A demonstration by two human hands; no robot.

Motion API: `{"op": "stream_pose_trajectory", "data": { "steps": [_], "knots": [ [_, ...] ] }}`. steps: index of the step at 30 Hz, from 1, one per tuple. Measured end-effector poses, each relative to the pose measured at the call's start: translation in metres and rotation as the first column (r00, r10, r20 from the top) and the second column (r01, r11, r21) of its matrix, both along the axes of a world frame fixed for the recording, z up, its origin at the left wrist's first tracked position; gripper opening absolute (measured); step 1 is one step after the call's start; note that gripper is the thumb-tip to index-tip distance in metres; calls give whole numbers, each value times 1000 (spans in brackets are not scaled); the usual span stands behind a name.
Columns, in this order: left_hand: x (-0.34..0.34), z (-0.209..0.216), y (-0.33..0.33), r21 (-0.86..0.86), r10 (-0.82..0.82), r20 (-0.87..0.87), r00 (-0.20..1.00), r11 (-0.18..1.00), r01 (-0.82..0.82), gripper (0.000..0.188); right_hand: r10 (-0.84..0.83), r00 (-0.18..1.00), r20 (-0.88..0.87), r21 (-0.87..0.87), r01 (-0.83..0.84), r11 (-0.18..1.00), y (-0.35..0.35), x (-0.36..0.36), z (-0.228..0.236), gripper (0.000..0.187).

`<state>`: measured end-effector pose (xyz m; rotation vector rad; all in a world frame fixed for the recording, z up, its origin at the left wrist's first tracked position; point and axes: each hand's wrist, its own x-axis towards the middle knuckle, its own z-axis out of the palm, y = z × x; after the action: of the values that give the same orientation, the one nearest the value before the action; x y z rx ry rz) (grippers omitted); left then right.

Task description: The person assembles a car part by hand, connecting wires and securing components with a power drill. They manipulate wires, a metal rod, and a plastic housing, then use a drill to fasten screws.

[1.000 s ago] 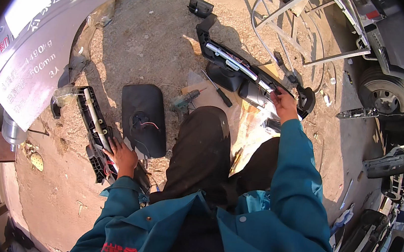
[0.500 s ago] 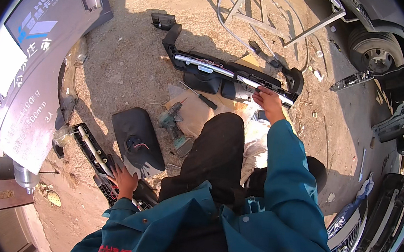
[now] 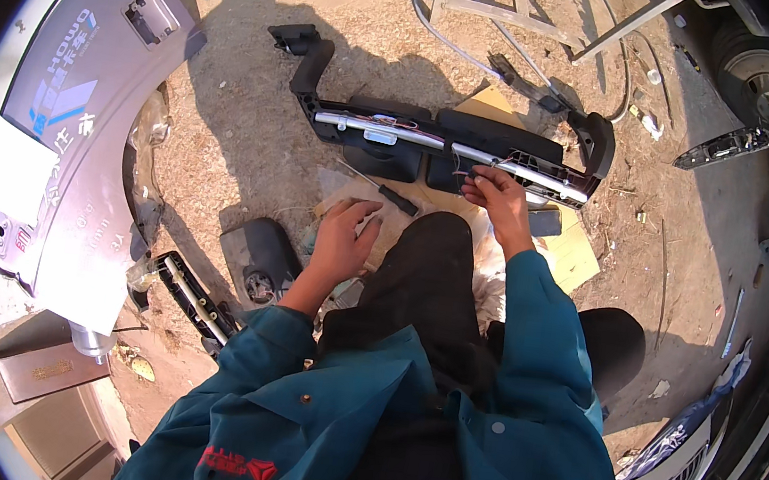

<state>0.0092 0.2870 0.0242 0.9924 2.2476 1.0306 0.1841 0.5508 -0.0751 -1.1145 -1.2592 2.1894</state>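
Black bracket assembly (image 3: pixel 500 139) is lying on the ground (image 3: pixel 631 259) ahead of the knees (image 3: pixel 440 256). Right hand (image 3: pixel 501 200) is reaching to its near edge, pinched together; whether it is gripping a part cannot be determined. Left hand (image 3: pixel 340 243) is hovering, loosely spread, near the screwdriver (image 3: pixel 398 201).

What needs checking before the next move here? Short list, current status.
1. Left hand free: ok, raised with fingers apart; nothing held shows.
2. Right hand grip: cannot tell; fingertips meet at the near side of the long black assembly, too small to see what is pinched.
3. Screwdriver in sight: ok, it lies between the hands, held by neither.
4. Wires along the silver bar secured: cannot tell, detail too fine.
5. Shorter black assembly fully visible: not ok, the left sleeve hides its near end.
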Motion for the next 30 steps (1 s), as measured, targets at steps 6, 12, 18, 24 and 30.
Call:
{"op": "stream_pose_trajectory", "data": {
  "steps": [6,12,18,24,30],
  "knots": [
    [10,-50,156,114,-223,-154,963,964,242,24,5,1000,17,-94,-3,996,5,-1,6,28],
    [4,-72,177,11,-314,-61,947,949,315,12,23,1000,4,-78,-23,997,19,-4,5,25],
    [0,-78,175,64,-304,-34,952,950,306,12,22,1000,-9,-68,-23,997,17,-7,-5,24],
    [3,-80,162,83,-347,-100,932,931,356,6,52,999,15,-48,-51,998,11,-2,-5,24],
    [5,-79,165,95,-373,-146,916,917,388,8,14,1000,18,-91,-13,996,11,0,-3,24]
  ]
}}
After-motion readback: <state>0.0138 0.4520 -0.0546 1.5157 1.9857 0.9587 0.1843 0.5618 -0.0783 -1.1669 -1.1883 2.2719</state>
